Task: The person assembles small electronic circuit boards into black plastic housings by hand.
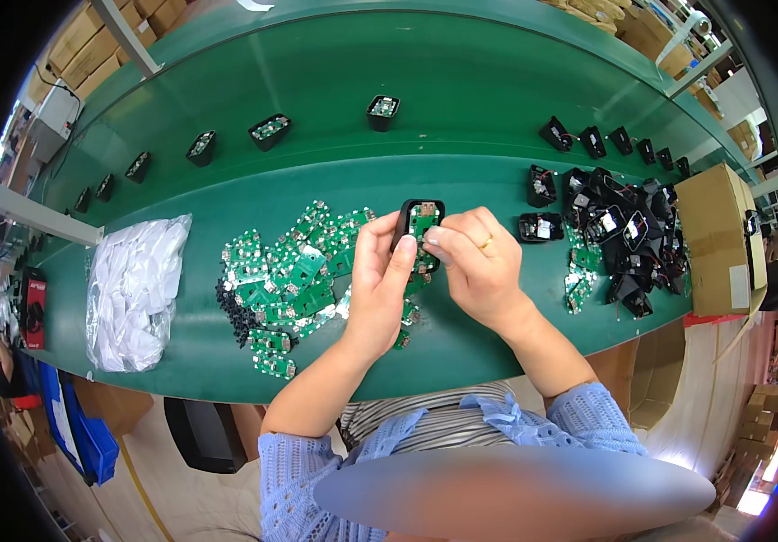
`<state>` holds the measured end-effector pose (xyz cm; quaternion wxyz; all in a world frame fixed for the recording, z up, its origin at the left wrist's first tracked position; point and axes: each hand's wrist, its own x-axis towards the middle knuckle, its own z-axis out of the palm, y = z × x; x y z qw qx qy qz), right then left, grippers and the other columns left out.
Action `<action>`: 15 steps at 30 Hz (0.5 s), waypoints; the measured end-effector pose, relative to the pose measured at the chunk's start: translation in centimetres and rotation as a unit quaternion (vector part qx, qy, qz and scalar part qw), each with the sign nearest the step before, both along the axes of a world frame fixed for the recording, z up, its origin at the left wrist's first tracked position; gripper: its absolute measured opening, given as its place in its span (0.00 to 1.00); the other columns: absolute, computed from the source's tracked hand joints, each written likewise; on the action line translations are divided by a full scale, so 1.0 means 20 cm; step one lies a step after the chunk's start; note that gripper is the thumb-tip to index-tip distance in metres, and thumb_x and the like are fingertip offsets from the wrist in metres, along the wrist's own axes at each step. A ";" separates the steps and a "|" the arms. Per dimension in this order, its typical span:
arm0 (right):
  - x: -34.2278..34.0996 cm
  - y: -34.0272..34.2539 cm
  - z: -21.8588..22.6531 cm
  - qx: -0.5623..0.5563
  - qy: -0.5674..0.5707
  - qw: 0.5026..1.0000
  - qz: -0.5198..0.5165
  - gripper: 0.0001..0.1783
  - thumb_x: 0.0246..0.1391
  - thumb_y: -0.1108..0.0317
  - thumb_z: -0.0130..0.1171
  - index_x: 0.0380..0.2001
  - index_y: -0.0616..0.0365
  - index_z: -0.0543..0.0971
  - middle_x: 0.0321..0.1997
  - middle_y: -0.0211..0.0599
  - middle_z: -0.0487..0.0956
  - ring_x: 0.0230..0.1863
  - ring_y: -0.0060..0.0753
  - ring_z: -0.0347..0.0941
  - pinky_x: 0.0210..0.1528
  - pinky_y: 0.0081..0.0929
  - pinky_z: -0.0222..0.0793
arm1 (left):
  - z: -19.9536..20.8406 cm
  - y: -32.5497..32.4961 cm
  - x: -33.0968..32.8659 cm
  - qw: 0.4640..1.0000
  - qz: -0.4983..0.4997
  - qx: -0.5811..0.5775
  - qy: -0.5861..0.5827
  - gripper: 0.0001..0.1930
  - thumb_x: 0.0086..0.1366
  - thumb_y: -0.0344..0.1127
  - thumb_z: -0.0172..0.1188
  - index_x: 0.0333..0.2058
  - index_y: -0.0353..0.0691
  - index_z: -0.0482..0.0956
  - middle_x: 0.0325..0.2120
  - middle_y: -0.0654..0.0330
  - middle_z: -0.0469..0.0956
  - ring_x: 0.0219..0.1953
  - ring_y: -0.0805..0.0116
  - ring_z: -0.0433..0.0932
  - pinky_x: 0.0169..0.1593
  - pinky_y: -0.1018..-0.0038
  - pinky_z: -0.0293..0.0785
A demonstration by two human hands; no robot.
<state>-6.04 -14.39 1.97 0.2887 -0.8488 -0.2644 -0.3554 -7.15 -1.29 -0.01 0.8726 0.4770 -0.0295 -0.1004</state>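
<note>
A small black plastic housing (406, 213) lies in my left hand (378, 287), its open side facing up, with my fingers and thumb wrapped round it. Inside it sits a green circuit board (424, 219) with a metal connector at its far end. My right hand (486, 271), a ring on one finger, is closed, and its thumb and fingertip pinch at the board's right side. Whatever may be between those fingertips is hidden. Just left of my hands a loose pile of green circuit boards (303, 271) covers the green bench, with small black parts (229, 312) along its left edge.
Black housings with boards, one of them (383, 112) at centre, stand in a row along the green belt (335, 63). On the right are heaped black housings with wires (619, 221) and a cardboard box (714, 244). A clear bag of white pieces (139, 294) lies left.
</note>
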 end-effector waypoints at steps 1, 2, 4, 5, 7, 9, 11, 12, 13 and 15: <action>0.00 0.00 0.01 -0.021 0.005 1.000 -0.006 0.10 0.35 0.77 0.62 0.26 0.58 0.73 0.24 0.34 0.73 0.24 0.35 0.68 0.25 0.25 0.65 | 0.00 0.00 0.00 0.999 0.011 0.002 -0.031 0.16 0.64 0.30 0.46 0.49 0.35 0.59 0.46 0.57 0.67 0.48 0.72 0.66 0.51 0.75 0.63; 0.00 0.00 0.01 -0.020 0.003 1.000 -0.008 0.10 0.35 0.77 0.62 0.26 0.58 0.73 0.24 0.34 0.73 0.24 0.35 0.68 0.25 0.25 0.65 | 0.00 0.00 0.00 0.998 0.021 0.003 -0.063 0.16 0.64 0.29 0.47 0.49 0.34 0.59 0.47 0.56 0.66 0.49 0.72 0.66 0.52 0.76 0.61; 0.01 -0.01 0.01 -0.052 0.005 0.999 -0.004 0.10 0.36 0.73 0.59 0.27 0.55 0.73 0.26 0.30 0.71 0.27 0.32 0.68 0.24 0.25 0.64 | 0.00 0.00 0.00 0.994 0.034 0.026 -0.096 0.16 0.63 0.29 0.47 0.49 0.34 0.59 0.46 0.55 0.67 0.49 0.72 0.66 0.52 0.75 0.61; 0.01 -0.02 0.01 -0.051 0.003 0.999 -0.010 0.10 0.36 0.73 0.59 0.27 0.55 0.73 0.26 0.30 0.71 0.27 0.32 0.68 0.24 0.25 0.64 | 0.00 -0.01 0.00 0.990 0.046 0.044 -0.128 0.16 0.63 0.28 0.48 0.49 0.34 0.58 0.46 0.55 0.67 0.49 0.71 0.66 0.53 0.75 0.61; 0.02 -0.03 0.00 0.002 0.000 1.000 0.021 0.10 0.37 0.73 0.59 0.28 0.56 0.73 0.28 0.33 0.70 0.27 0.34 0.68 0.25 0.25 0.65 | 0.00 -0.03 0.01 0.986 0.053 0.061 -0.144 0.16 0.63 0.28 0.48 0.48 0.34 0.59 0.46 0.54 0.66 0.48 0.71 0.66 0.53 0.75 0.61; -0.01 -0.04 -0.03 0.170 0.154 0.972 0.056 0.21 0.42 0.73 0.61 0.43 0.56 0.70 0.39 0.38 0.67 0.33 0.30 0.68 0.29 0.22 0.66 | -0.01 -0.04 0.03 0.988 0.062 0.057 -0.127 0.14 0.62 0.26 0.48 0.47 0.34 0.60 0.45 0.55 0.68 0.47 0.71 0.68 0.51 0.75 0.63; 0.00 -0.05 -0.05 0.325 0.298 0.888 0.133 0.30 0.43 0.74 0.60 0.52 0.56 0.63 0.46 0.38 0.64 0.44 0.28 0.64 0.35 0.20 0.67 | 0.01 -0.04 0.09 0.998 0.050 0.028 -0.027 0.13 0.62 0.25 0.47 0.45 0.33 0.61 0.43 0.55 0.70 0.45 0.72 0.69 0.50 0.75 0.64; 0.02 -0.08 -0.01 0.262 0.364 0.885 0.126 0.31 0.45 0.74 0.58 0.54 0.55 0.62 0.48 0.38 0.63 0.46 0.29 0.63 0.38 0.20 0.67 | 0.05 -0.06 0.11 0.997 0.042 0.054 -0.032 0.12 0.62 0.25 0.48 0.44 0.33 0.62 0.42 0.56 0.71 0.45 0.73 0.69 0.49 0.76 0.65; 0.05 -0.11 0.00 0.255 0.358 0.891 0.117 0.30 0.46 0.75 0.57 0.54 0.55 0.62 0.49 0.36 0.63 0.47 0.28 0.63 0.38 0.20 0.66 | 0.04 -0.09 0.16 0.992 0.035 0.093 -0.075 0.11 0.62 0.26 0.49 0.44 0.33 0.63 0.40 0.56 0.71 0.43 0.74 0.70 0.47 0.77 0.66; 0.13 -0.21 0.01 0.261 0.349 0.889 0.140 0.30 0.45 0.76 0.57 0.53 0.54 0.63 0.49 0.34 0.64 0.47 0.27 0.63 0.38 0.20 0.65 | 0.06 -0.15 0.25 0.983 0.000 0.149 -0.110 0.12 0.61 0.26 0.51 0.43 0.33 0.64 0.38 0.57 0.72 0.40 0.74 0.71 0.45 0.78 0.68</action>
